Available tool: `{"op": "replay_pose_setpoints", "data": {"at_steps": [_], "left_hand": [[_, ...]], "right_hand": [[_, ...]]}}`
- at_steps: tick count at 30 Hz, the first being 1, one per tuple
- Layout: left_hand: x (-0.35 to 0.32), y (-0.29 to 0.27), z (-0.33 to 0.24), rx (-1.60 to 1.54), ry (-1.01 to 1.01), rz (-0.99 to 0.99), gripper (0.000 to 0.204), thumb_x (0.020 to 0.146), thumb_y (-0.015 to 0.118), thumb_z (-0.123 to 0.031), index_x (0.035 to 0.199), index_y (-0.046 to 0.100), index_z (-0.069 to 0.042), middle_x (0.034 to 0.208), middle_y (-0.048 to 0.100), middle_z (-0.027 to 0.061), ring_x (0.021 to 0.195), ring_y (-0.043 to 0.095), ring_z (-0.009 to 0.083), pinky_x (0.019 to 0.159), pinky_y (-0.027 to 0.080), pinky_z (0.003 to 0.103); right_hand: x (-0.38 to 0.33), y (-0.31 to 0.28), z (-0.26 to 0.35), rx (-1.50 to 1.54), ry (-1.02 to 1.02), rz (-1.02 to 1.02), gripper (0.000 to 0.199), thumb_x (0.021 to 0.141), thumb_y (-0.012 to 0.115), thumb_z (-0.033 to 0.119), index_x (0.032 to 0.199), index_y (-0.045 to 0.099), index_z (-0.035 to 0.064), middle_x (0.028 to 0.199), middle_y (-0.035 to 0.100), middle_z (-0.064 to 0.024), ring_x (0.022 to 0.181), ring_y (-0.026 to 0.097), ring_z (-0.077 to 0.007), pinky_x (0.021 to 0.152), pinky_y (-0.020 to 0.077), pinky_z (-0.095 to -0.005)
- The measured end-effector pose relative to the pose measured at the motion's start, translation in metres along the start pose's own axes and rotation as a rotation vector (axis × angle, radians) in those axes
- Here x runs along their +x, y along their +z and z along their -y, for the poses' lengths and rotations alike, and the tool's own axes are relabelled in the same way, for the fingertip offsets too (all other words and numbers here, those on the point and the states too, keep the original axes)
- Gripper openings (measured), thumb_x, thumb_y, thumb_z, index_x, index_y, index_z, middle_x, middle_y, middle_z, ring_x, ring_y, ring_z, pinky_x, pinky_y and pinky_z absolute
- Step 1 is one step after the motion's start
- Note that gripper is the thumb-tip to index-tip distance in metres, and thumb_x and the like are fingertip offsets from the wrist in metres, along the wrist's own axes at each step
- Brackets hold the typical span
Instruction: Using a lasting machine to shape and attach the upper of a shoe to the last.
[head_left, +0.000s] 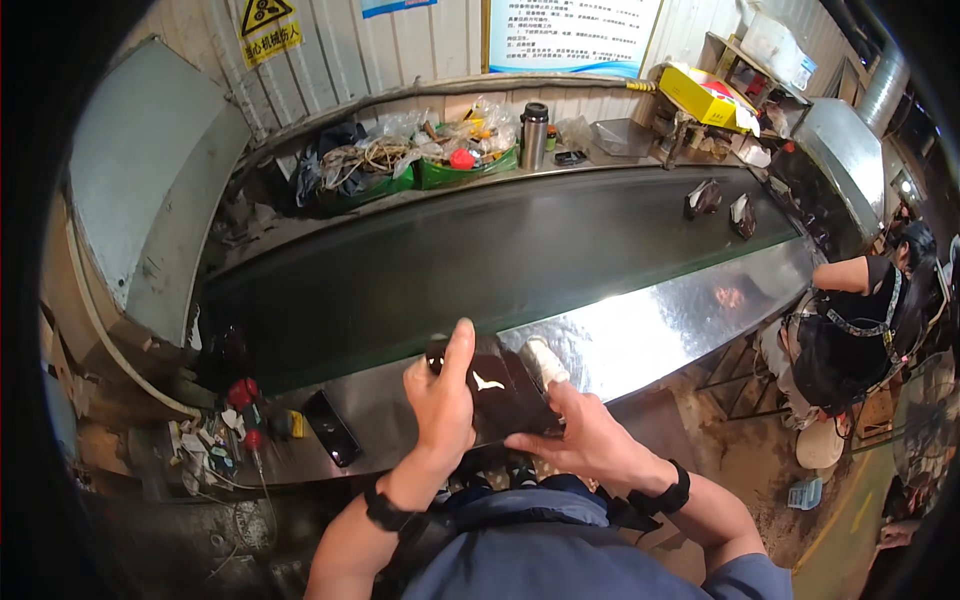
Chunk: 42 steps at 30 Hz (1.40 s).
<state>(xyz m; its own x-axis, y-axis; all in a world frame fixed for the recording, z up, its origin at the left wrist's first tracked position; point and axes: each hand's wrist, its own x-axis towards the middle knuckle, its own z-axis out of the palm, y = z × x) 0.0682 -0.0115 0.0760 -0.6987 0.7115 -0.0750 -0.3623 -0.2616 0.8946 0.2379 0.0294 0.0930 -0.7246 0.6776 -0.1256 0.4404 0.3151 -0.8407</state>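
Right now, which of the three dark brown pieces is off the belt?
The piece between left hand and right hand; the other two lie on the belt.

dark maroon piece (512,400) with white mark (488,383); grey-blue shirt (560,550); yellow box (703,99).

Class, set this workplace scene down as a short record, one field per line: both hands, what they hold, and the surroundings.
Left hand: grips left side of dark brown piece
Right hand: holds its right side
Held piece: shows a white patch; exact kind unclear
Bench: long dark surface, shiny metal ledge
Far right end: two dark, pale-marked pieces
Ledge, left: black phone
Behind: steel flask
Right: another person
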Motion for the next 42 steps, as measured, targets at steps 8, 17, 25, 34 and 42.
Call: {"op": "replay_pose_setpoints", "data": {"at_steps": [8, 17, 25, 34, 42], "left_hand": [[0.027, 0.008, 0.004, 0.393, 0.500, 0.206, 0.043, 0.099, 0.068, -0.023, 0.064, 0.061, 0.001, 0.053, 0.057, 0.0037, 0.048, 0.049, 0.0096, 0.049, 0.039, 0.032], [0.027, -0.017, 0.016, 0.435, 0.362, 0.190, 0.055, 0.109, 0.043, -0.030, 0.066, 0.058, 0.002, 0.053, 0.050, 0.0037, 0.050, 0.047, 0.0115, 0.052, 0.038, 0.029], [0.050, -0.061, 0.009, 0.053, -0.419, 0.090, 0.063, 0.092, 0.076, -0.023, 0.139, 0.043, 0.003, 0.111, 0.063, 0.0087, 0.093, 0.065, 0.0149, 0.076, 0.054, 0.028], [0.058, -0.058, 0.021, 0.156, -0.412, 0.126, 0.061, 0.083, 0.082, -0.003, 0.129, 0.043, -0.001, 0.089, 0.069, 0.0059, 0.083, 0.070, 0.0151, 0.063, 0.054, 0.024], [0.084, -0.091, 0.056, -0.065, -0.705, 0.050, 0.074, 0.092, 0.069, -0.056, 0.133, 0.047, 0.001, 0.102, 0.066, 0.0122, 0.098, 0.067, 0.0215, 0.081, 0.059, 0.034]], "right_hand": [[0.033, 0.021, 0.006, 0.962, 0.133, -0.085, 0.056, 0.101, 0.066, 0.023, 0.144, 0.039, 0.0016, 0.126, 0.061, -0.0069, 0.108, 0.058, -0.0107, 0.086, 0.0533, -0.0276], [0.037, 0.020, -0.025, 0.833, 0.018, -0.143, 0.046, 0.102, 0.061, 0.012, 0.144, 0.044, 0.0051, 0.118, 0.065, -0.0017, 0.098, 0.059, -0.0066, 0.086, 0.0487, -0.0248], [0.019, 0.020, -0.069, 1.448, 0.088, -0.229, 0.051, 0.098, 0.064, 0.041, 0.132, 0.054, 0.0032, 0.098, 0.068, -0.0080, 0.083, 0.066, -0.0252, 0.074, 0.0545, -0.0396], [0.012, 0.025, -0.091, 1.352, 0.031, -0.160, 0.036, 0.097, 0.065, 0.039, 0.087, 0.060, 0.0052, 0.058, 0.055, -0.0094, 0.057, 0.055, -0.0254, 0.049, 0.0440, -0.0364], [0.006, 0.023, -0.113, 0.869, 0.002, -0.255, 0.035, 0.099, 0.065, 0.021, 0.126, 0.060, -0.0006, 0.114, 0.070, -0.0149, 0.101, 0.067, -0.0252, 0.093, 0.0522, -0.0363]]}}
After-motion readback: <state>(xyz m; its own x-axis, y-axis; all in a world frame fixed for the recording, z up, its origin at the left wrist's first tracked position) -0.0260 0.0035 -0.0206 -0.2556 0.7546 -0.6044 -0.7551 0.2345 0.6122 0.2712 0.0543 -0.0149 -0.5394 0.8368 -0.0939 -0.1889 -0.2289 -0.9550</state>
